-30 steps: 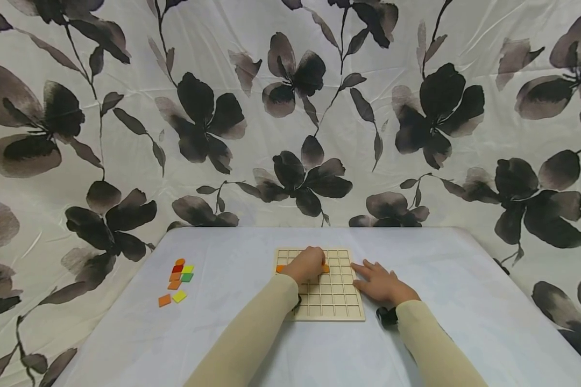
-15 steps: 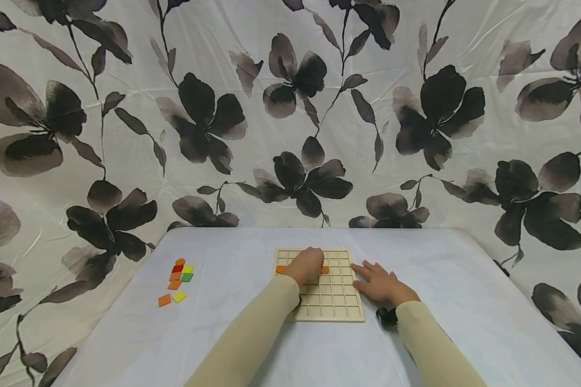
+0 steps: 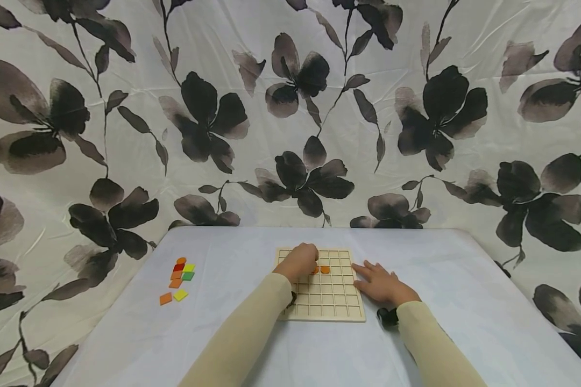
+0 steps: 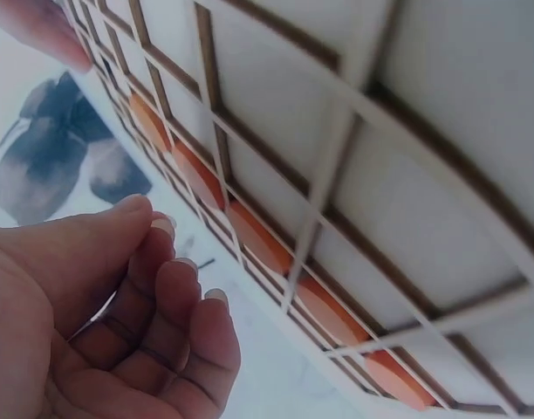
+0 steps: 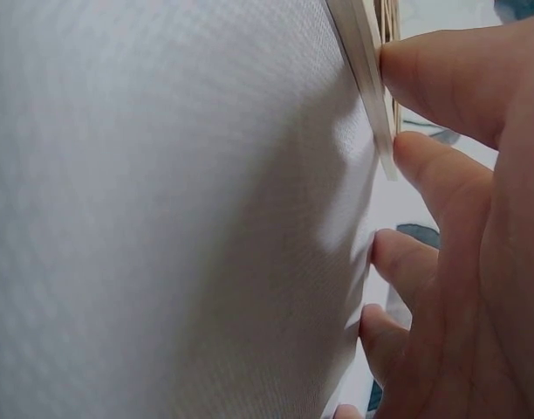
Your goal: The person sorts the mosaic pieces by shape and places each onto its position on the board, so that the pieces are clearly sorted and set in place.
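Note:
A light wooden grid board (image 3: 336,310) lies on the table ahead of me. In the left wrist view several orange tiles (image 4: 258,237) fill a row of its cells near one edge; from the head, my left hand (image 3: 297,262) covers part of that row. That hand is just over the board, apart from the tiles, its fingers curled and the thumb tip meeting the index finger. Nothing shows between them. My right hand (image 3: 380,284) lies at the board's right side with fingers spread. Its thumb and index fingertip touch the board's edge (image 5: 365,74) in the right wrist view.
On the left of the white-covered table (image 3: 126,333) lies a loose group of small pieces: orange squares (image 3: 165,298), a red piece (image 3: 178,267), yellow ones (image 3: 181,295), a green one (image 3: 188,276) and an orange round (image 3: 181,260). A floral cloth (image 3: 295,123) hangs behind.
My left hand has shifted slightly left and away, uncovering more of the orange tiles at the row's right end. The right hand stays at the board's edge.

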A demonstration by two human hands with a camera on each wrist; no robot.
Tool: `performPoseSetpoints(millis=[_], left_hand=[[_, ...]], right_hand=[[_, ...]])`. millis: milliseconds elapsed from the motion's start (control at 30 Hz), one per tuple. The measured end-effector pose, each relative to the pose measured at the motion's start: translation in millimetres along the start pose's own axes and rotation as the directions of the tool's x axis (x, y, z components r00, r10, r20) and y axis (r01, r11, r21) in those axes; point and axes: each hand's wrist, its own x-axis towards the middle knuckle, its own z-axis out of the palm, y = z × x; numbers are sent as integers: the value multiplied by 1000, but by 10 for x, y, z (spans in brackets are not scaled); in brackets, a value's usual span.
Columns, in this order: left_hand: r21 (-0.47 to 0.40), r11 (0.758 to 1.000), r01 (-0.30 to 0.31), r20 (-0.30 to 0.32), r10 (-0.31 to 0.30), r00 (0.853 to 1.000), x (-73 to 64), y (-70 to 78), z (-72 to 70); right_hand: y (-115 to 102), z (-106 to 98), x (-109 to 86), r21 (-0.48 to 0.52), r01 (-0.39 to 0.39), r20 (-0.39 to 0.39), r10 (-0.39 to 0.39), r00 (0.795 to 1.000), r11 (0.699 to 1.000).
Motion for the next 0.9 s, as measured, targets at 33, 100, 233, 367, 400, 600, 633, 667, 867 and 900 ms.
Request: performPoseSetpoints(millis=[33,100,233,367,400,600,633,667,867,900], left_hand=[[-1,1000,4,3,-4,1000,4,-22,-3],[1,1000,10,1,-10,1000,2,-67,-8],[-36,999,20,9,-20,1000,-17,-159,-21],[-52,998,36,3,-36,999,-55,-245,-29],[-51,998,41,0,-41,999,-65,-266,-31],[-48,998,46,-23,-47,999,-135,-383,-72],[-47,998,46,-31,-47,998,-144,-406,-80],[-39,998,46,-38,-47,998,-152,-430,-85],[-25,996,88,-63,-90,994,-186,-615,-113],[-27,995,100,-63,-102,993,-195,-649,-120]], right_hand=[[-5,-1,2,0,-4,2,4,1000,1000],[-11,-5,5,3,-9,4,9,1000,1000],[-10,-4,12,4,-11,6,11,1000,1000],[-4,2,17,0,0,5,0,1000,1000],[-2,3,17,-3,2,4,-2,1000,1000],[-3,-1,14,4,-11,12,11,1000,1000],[-8,-3,11,5,-12,12,12,1000,1000],[-16,-5,6,4,-12,12,12,1000,1000],[-53,-17,-11,4,-14,13,14,1000,1000],[-58,-18,-14,7,-15,15,15,1000,1000]])
